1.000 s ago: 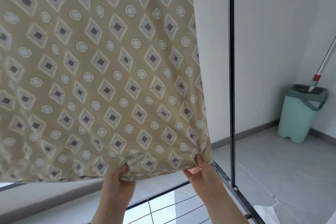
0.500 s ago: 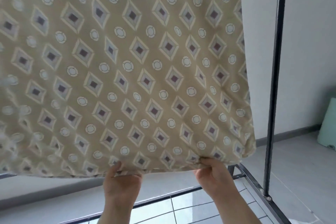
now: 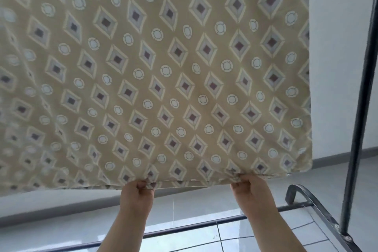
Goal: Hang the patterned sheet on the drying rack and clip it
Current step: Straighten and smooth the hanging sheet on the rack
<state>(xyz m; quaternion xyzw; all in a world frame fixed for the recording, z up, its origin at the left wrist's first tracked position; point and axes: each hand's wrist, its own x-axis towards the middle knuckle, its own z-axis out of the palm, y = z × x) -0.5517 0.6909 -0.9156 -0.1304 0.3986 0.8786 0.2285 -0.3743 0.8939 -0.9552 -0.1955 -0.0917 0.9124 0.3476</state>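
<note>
Bright, soft daylight fills the scene, with no hard shadows anywhere. The patterned sheet is evenly lit. Above and between the two grips its print reads sharp. Far out to the left of the left hand, the diamonds smear into blur. Below the grips, the glossy floor tiles carry a pale, washed-out glare. To the right of the right hand, the dark rack post leans and bows with wide-angle distortion.

Both arms reach up, left hand and right hand each pinching the sheet, fingers curled.
</note>
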